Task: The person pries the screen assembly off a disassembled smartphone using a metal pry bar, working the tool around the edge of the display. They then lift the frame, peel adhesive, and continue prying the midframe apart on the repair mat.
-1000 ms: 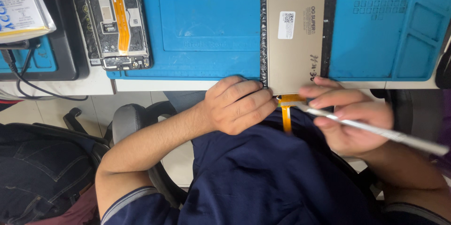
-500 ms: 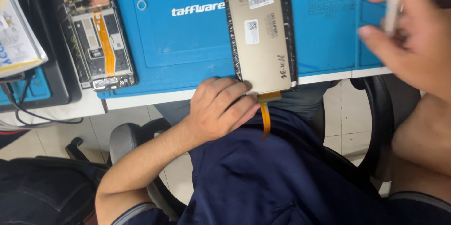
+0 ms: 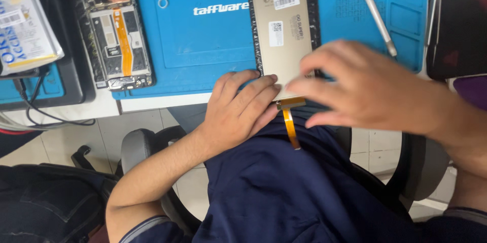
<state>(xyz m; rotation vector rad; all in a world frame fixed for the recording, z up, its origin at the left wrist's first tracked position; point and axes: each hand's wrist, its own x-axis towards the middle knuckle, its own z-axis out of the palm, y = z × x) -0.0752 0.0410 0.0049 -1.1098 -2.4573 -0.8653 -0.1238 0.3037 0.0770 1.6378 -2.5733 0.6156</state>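
**Now: both hands on the phone screen panel at the mat's lower edge**

Left hand [image 3: 243, 108] sits at frame centre, fingers [image 3: 258, 88] laid flat and loosely curled against the lower left corner of the screen panel [image 3: 281, 30]. Pressing on it, not wrapped around it.

Right hand [image 3: 365, 85] comes in from the right, motion-blurred, fingers spread and half-open over the panel's lower right corner. Can't tell whether they actually grip the edge or only touch it.

Screen panel lies back-side up, gold-tan with a black border and white stickers, upper centre of the frame on the blue work mat [image 3: 203, 45]. Its lower end overhangs the bench edge. Orange flex cable [image 3: 290, 126] hangs off the bottom of the panel, down over the dark blue shirt [image 3: 304, 192].

Metal pry tool [image 3: 374, 12] lies loose on the mat, upper right, just beside the panel and apart from both hands.

Opened phone body [image 3: 117, 35], upper left, on the mat's left edge: internals exposed, orange flex strip down its middle. Well apart from the hands.

Packaged part with label [image 3: 23, 30] at far upper left, black cables [image 3: 35, 111] below it. Chair [image 3: 147, 144] visible under the left forearm.
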